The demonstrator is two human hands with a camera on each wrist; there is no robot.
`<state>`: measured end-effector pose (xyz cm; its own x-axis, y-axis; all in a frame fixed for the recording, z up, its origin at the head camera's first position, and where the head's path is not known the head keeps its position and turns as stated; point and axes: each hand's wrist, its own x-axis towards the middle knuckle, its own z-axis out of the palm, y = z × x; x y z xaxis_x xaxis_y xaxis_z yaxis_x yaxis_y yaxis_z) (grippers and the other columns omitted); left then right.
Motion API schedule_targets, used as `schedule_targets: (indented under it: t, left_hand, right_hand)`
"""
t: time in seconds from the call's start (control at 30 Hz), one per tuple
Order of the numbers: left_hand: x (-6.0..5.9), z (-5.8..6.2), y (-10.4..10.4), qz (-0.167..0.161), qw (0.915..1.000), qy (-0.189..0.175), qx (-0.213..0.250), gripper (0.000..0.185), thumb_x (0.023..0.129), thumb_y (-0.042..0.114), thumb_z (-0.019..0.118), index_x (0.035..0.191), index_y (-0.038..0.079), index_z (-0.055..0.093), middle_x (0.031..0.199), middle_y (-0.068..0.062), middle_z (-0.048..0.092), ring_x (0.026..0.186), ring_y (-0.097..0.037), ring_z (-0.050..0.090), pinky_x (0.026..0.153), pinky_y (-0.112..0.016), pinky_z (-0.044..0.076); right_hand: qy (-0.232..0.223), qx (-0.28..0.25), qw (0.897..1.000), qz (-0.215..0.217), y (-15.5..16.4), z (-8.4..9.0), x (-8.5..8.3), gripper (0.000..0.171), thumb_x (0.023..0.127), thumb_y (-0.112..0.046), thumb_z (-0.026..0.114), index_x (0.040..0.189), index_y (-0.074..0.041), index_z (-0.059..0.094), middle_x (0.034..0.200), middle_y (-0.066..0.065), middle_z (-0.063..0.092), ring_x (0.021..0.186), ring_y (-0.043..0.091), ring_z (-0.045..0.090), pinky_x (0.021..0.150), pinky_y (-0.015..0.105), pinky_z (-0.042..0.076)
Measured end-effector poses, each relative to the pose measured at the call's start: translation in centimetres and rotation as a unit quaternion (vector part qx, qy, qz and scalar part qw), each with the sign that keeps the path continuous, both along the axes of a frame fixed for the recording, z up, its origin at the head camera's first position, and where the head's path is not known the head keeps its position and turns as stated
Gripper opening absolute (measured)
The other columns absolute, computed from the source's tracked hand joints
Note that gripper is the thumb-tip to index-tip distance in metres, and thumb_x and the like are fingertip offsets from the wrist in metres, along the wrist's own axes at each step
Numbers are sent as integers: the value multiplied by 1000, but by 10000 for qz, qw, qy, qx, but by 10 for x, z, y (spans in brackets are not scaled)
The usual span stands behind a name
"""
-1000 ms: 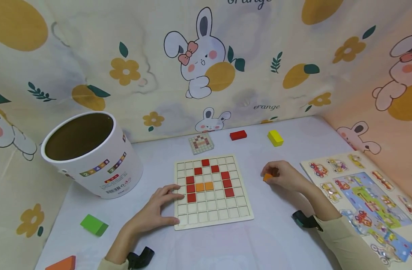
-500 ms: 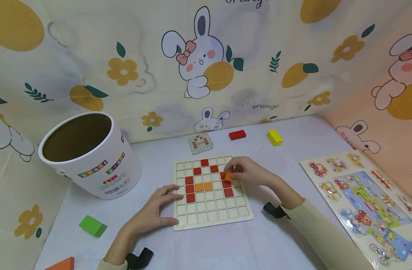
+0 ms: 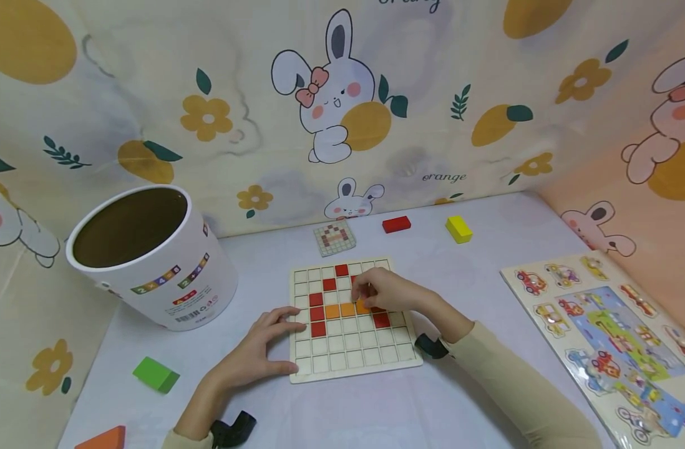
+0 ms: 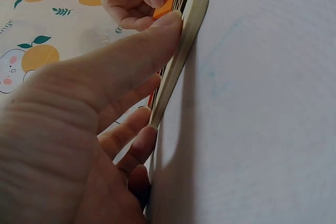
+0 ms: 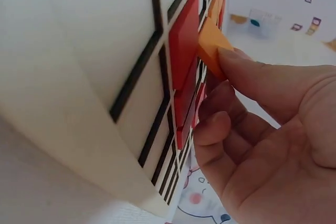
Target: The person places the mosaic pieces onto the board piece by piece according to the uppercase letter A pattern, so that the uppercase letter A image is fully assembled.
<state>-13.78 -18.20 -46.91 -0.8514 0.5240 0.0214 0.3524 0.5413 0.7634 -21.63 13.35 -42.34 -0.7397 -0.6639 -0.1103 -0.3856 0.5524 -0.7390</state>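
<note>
A cream grid board [image 3: 354,360] lies in the middle of the table, with several red square tiles [image 3: 318,328] and two orange tiles [image 3: 339,310] set in its cells. My right hand [image 3: 395,292] is over the board's right half, pinching another orange square tile [image 5: 211,45]. In the right wrist view that tile is tilted, its lower edge at a cell beside the red ones. My left hand [image 3: 258,349] rests at the board's left edge. Thumb and fingertips touch that edge, fairly straight, as the left wrist view shows. Some red tiles are hidden behind my right hand.
A small pattern card [image 3: 334,238] lies behind the board, near a red block [image 3: 396,224] and a yellow block [image 3: 458,229]. A white bucket [image 3: 219,293] stands left, with green [image 3: 156,375] and orange [image 3: 103,438] blocks before it. A picture puzzle [image 3: 536,274] lies right.
My right hand has moved left from the table beside the board, carrying the orange tile over the board to the cell right of the two orange tiles. My left hand has stayed in place.
</note>
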Motion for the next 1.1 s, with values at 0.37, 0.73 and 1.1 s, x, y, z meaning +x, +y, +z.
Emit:
schedule_targets:
  t: [0.37, 0.73, 1.1]
  left_hand:
    - [0, 1, 1, 78, 9999, -64, -37, 63, 69, 40, 89, 126, 25, 67, 150, 1, 43, 138, -29, 35, 110, -65, 26]
    - [-3, -2, 1, 30, 10000, -37, -43, 63, 70, 43, 88, 127, 27, 66, 151, 2, 42, 138, -30, 34, 109, -65, 26]
    - [-4, -2, 1, 30, 9999, -42, -98, 63, 70, 43, 88, 127, 27, 66, 151, 2, 42, 138, -30, 34, 110, -65, 26]
  right_hand:
    - [266, 175, 9994, -144, 2, -4, 3, 20, 80, 1, 80, 97, -8, 74, 86, -1, 62, 78, 14, 53, 69, 25, 48]
    - [857, 530, 9946, -241, 2, -6, 7, 15, 81, -7, 82, 95, -9, 75, 83, -3, 58, 78, 15, 53, 69, 27, 47]
    - [1374, 903, 9847, -578, 2, -2, 14, 11, 85, -13, 79, 95, -13, 75, 92, -6, 63, 90, 16, 55, 81, 32, 49]
